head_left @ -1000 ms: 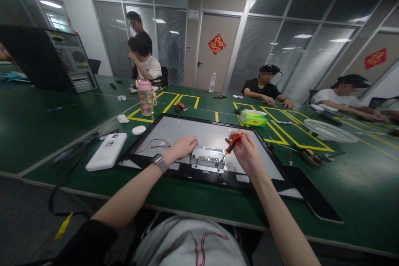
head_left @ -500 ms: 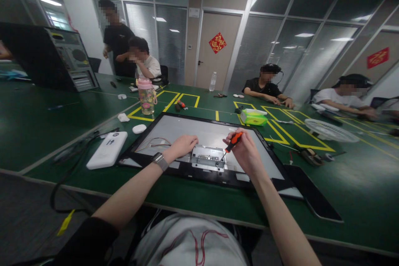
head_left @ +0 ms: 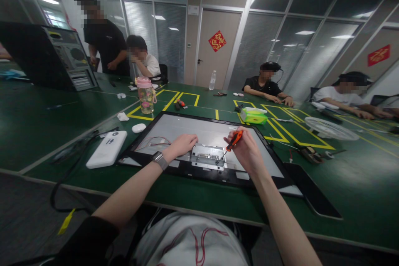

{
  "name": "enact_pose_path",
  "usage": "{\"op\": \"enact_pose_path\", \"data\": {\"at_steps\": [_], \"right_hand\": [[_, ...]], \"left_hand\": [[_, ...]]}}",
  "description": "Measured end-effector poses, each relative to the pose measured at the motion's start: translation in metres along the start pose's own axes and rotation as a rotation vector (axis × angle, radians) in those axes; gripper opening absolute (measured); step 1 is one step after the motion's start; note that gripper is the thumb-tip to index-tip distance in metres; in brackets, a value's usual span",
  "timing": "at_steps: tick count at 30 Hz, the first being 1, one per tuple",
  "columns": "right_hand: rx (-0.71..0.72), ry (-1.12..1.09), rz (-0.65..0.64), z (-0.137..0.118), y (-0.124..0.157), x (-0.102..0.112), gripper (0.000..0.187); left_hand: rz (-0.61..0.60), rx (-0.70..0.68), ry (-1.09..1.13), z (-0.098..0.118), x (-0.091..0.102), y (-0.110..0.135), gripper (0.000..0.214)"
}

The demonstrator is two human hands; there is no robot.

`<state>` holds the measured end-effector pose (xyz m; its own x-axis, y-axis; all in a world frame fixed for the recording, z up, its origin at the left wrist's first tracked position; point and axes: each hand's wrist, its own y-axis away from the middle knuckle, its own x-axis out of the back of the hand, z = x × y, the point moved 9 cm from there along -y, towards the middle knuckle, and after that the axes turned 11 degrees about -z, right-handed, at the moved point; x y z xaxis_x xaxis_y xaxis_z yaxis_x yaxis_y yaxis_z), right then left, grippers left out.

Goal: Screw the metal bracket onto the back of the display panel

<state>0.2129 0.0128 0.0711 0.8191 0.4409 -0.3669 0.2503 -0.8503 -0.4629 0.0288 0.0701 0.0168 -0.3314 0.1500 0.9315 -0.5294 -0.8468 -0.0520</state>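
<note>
A large flat monitor panel [head_left: 174, 131] lies face down on the green table, with a small metal bracket [head_left: 208, 156] near its front edge. My right hand [head_left: 246, 149] is closed round an orange-handled screwdriver [head_left: 233, 140], whose tip points down at the bracket's right side. My left hand [head_left: 182, 144], with a watch on the wrist, rests on the panel at the bracket's left end with its fingers curled.
A white power bank [head_left: 106, 149] with a black cable lies left of the panel. A pink bottle [head_left: 146, 96], a green tissue pack [head_left: 253, 116] and a white fan grille [head_left: 331, 128] stand behind. Several people sit or stand around the table. A computer case [head_left: 62, 60] is at far left.
The standing person at the back left has walked further left. My hands and the screwdriver stay at the bracket, with barely any shift.
</note>
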Motion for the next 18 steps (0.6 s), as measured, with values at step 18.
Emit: {"op": "enact_pose_path", "data": {"at_steps": [18], "right_hand": [[-0.043,0.014,0.044,0.0056,0.0021,0.0082,0.024]], "left_hand": [[-0.001,-0.012,-0.05,0.0001,-0.0023,-0.0011,0.035]]}}
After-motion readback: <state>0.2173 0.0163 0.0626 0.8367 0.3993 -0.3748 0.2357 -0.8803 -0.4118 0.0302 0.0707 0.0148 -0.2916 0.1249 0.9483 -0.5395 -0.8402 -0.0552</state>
